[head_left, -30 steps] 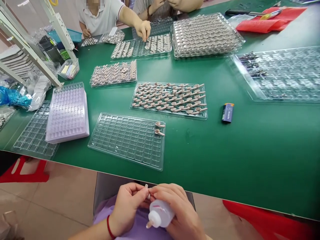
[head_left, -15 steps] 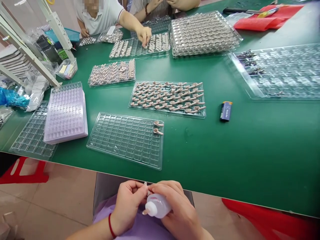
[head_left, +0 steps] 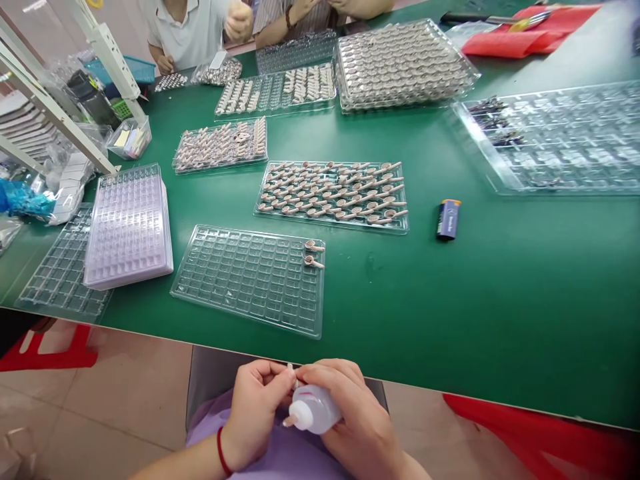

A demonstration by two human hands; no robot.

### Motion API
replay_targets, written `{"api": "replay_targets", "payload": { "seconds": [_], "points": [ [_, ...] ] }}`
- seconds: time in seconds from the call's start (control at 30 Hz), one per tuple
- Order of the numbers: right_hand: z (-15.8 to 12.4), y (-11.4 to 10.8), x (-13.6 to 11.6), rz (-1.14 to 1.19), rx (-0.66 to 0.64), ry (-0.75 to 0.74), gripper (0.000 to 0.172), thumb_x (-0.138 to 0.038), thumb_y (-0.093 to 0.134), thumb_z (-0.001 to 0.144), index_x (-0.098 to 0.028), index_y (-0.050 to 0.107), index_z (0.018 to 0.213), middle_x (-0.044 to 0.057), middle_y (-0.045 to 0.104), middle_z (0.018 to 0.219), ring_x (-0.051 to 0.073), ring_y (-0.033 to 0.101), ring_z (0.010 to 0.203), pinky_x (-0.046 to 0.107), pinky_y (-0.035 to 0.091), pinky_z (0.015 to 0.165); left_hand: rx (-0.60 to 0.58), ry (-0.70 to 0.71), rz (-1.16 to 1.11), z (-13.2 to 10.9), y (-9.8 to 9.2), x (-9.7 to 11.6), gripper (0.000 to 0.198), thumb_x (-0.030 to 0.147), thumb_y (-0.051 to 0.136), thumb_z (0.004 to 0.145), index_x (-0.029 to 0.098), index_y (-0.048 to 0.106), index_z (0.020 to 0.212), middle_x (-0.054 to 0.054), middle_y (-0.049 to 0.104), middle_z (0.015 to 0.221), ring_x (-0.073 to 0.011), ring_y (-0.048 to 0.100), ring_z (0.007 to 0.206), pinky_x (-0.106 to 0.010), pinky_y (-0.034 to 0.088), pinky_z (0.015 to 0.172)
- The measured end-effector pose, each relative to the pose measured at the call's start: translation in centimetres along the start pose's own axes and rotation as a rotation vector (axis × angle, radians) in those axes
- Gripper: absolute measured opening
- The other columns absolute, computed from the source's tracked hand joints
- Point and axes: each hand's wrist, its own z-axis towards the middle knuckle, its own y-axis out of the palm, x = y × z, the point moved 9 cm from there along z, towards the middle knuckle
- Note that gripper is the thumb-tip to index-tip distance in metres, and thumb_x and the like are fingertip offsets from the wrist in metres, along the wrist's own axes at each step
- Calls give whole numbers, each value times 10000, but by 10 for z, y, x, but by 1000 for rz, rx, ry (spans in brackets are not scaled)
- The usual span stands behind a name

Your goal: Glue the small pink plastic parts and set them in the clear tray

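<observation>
Below the table edge, over my lap, both my hands work close together. My left hand point(head_left: 260, 407) is closed in a pinch on a small pale piece point(head_left: 290, 367), whose tip sticks up past the thumb. A translucent squeeze bottle point(head_left: 323, 408) with a white cap is held in my right hand point(head_left: 357, 413); its brownish nozzle points down and left. The right fingertips also reach the small piece. Just beyond on the table lies a clear compartment tray point(head_left: 250, 280) with two pinkish stemmed pieces point(head_left: 313, 247) at its right edge.
Behind it, another tray point(head_left: 333, 197) is full of stemmed pieces. Stacked trays point(head_left: 127, 227) stand left, and a dark blue lighter-sized object point(head_left: 449, 220) lies right. A large tray stack point(head_left: 400, 67) is at the back. A co-worker's hand point(head_left: 239, 21) is raised across the table.
The co-worker's hand has lifted from the far tray up toward their body. My hands keep nearly the same pose with the bottle and the small piece; the view has shifted slightly.
</observation>
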Motion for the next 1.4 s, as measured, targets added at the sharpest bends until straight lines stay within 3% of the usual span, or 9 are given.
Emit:
{"api": "replay_targets", "payload": {
  "seconds": [0.23, 0.37, 0.43, 0.57, 0.63, 0.7, 0.9, 1.2, 1.4],
  "points": [
    [-5, 2, 4, 18, 3, 5, 267, -37, 567, 825, -211, 577, 1027, 27, 715, 853, 168, 630, 778, 301, 500, 697, -35, 28, 4, 5, 0, -3, 352, 432, 851, 604, 111, 706, 598, -26, 653, 554, -90, 502, 481, -212, 433, 505],
    [-5, -2, 6, 75, 19, 4, 269, -48, 595, 826, -218, 584, 1035, 26, 708, 845, 164, 626, 768, 289, 525, 682, -121, 122, 176, -1, 0, 9, 252, 381, 758, 745, 135, 743, 696, -50, 713, 640, -129, 588, 523, -239, 496, 538],
    [-5, -5, 6, 131, 27, 20, 240, -108, 637, 835, -223, 573, 1035, 28, 693, 834, 162, 625, 748, 278, 545, 647, -141, 337, 405, -10, 1, 31, 160, 289, 696, 819, 157, 766, 765, -60, 746, 721, -149, 648, 609, -241, 523, 598],
    [-7, -12, 5, 230, 65, 105, 233, -133, 645, 857, -221, 525, 1036, 35, 653, 830, 155, 636, 742, 257, 568, 613, -105, 988, 837, -53, 17, 81, 99, 170, 660, 866, 160, 754, 895, -52, 718, 745, -144, 653, 660, -222, 526, 627],
    [-9, -16, 2, 254, 87, 139, 247, -101, 627, 861, -220, 509, 1042, 45, 654, 862, 153, 651, 773, 257, 579, 649, -75, 1183, 958, -71, 25, 90, 102, 152, 646, 882, 149, 722, 948, -39, 680, 712, -136, 623, 628, -223, 516, 599],
    [-9, -19, -1, 274, 109, 151, 267, -83, 628, 854, -222, 506, 1046, 61, 667, 919, 159, 667, 829, 266, 589, 705, -53, 1280, 1039, -80, 31, 93, 108, 135, 625, 894, 150, 694, 975, -28, 655, 695, -135, 597, 610, -231, 503, 581],
    [-8, -22, -5, 319, 101, 175, 317, -26, 637, 815, -228, 518, 1029, 78, 699, 997, 175, 678, 935, 303, 591, 818, -28, 1361, 1136, -90, 36, 91, 170, 122, 610, 902, 150, 659, 1063, -28, 641, 710, -138, 574, 607, -236, 484, 552],
    [-7, -21, -8, 321, 103, 149, 321, -19, 637, 804, -230, 522, 1016, 61, 701, 971, 172, 678, 899, 302, 588, 795, -25, 1388, 1152, -92, 39, 91, 170, 125, 585, 918, 138, 659, 1070, -31, 644, 699, -140, 579, 601, -234, 484, 538],
    [-13, -26, 4, 241, 140, 119, 273, -106, 661, 817, -246, 536, 1016, 56, 711, 959, 188, 693, 870, 318, 591, 750, -80, 1267, 1063, -75, 39, 93, 133, 206, 597, 937, 165, 716, 982, -27, 645, 691, -127, 596, 589, -217, 500, 530]
  ]
}}
